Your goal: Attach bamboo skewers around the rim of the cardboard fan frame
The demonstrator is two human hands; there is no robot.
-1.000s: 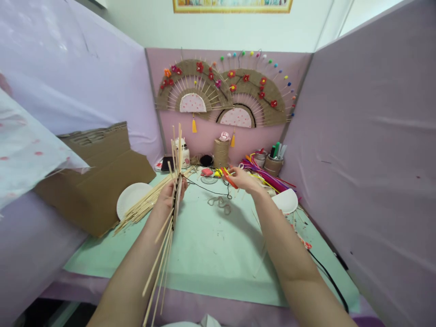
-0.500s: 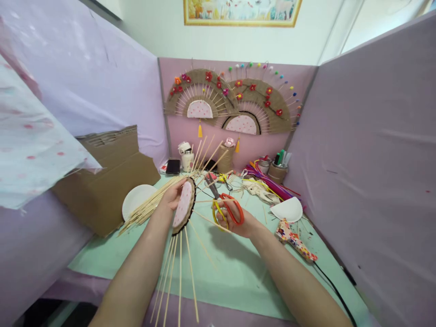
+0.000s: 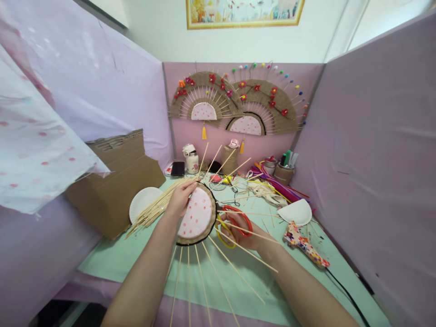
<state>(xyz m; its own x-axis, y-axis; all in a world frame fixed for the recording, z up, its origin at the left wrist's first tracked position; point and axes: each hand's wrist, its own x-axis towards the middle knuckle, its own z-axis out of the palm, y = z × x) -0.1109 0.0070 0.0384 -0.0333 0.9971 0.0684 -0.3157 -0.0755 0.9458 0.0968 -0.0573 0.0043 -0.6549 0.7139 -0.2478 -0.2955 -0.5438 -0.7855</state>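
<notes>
My left hand (image 3: 181, 196) grips the upper left edge of a half-round fan base (image 3: 199, 213), covered in pink dotted cloth with a brown rim and black trim. Thin wooden sticks (image 3: 221, 260) fan out from its curved edge. My right hand (image 3: 240, 234) is closed on scissors (image 3: 248, 223) with red and yellow handles, just right of the base. Their blades are hidden behind the fan and its sticks. Several sticks cross in front of my right hand. A bundle of loose sticks (image 3: 150, 209) lies left of the fan, beyond my left forearm.
A white paper plate (image 3: 141, 202) and cardboard (image 3: 116, 181) stand left. A patterned glue gun (image 3: 306, 247) with a black cord and a cut plate (image 3: 296, 211) lie right. Behind are a bottle (image 3: 191, 160), a twine roll (image 3: 230, 159) and pens (image 3: 289, 159). Finished fans (image 3: 259, 97) hang at the back.
The fan base has turned to show its cloth face more fully, and its sticks now spread rightward. The scissors have moved down, their blades now behind the fan. The view has shifted slightly.
</notes>
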